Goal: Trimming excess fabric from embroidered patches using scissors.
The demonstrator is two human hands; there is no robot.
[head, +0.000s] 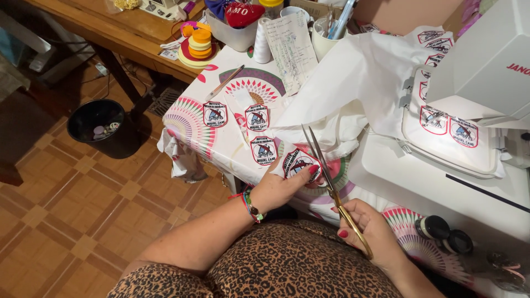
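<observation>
The left hand (279, 187) pinches a shield-shaped embroidered patch (301, 164) between thumb and fingertips, its grip clamped on the patch's lower edge, holding it just above the near edge of the worktop (232, 152), which is covered with a patterned cloth. The right hand (367, 229) has its grip closed around the gold handles of a pair of scissors (326, 176), whose blades stand slightly apart and run up past the patch's right side, touching or nearly touching its border. Three more cut patches (256, 117) of the same kind lie flat on the worktop, just beyond the held one. Behind the blades sits a heap of white fabric (359, 83), which spreads right into an embroidery hoop (450, 135) under the white sewing machine (486, 66), with further patches stitched on it. Two dark bobbins (444, 234) rest on the worktop near the right hand. A black bin (99, 127) stands on the tiled floor, well apart to the left.
</observation>
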